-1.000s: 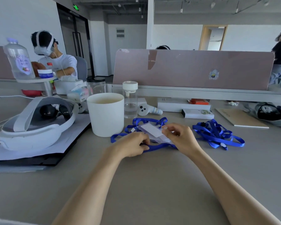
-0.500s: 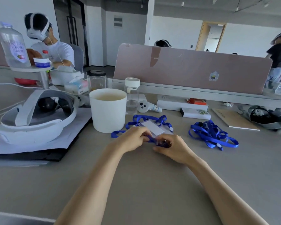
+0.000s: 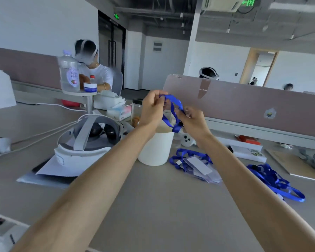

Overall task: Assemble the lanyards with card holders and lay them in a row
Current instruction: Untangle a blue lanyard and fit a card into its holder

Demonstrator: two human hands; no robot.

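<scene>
Both my hands are raised above the desk with one blue lanyard [image 3: 173, 110] stretched between them. My left hand [image 3: 153, 108] pinches its upper loop. My right hand [image 3: 194, 122] grips the lower end, where a dark clip shows at the strap's tip. On the desk below lie clear card holders with white cards [image 3: 201, 169] on top of more blue lanyards [image 3: 182, 157]. A separate heap of blue lanyards [image 3: 273, 180] lies further right.
A white cup [image 3: 155, 150] stands just under my hands. A white VR headset [image 3: 85, 140] rests on papers at the left. A pink divider panel [image 3: 244, 102] closes the desk's far side, with boxes and a notebook [image 3: 291, 164] before it. Another person sits at the back left.
Both hands have lifted from the desk, taking one blue lanyard up out of the pile. The card holders stayed on the desk. The camera has tilted upward.
</scene>
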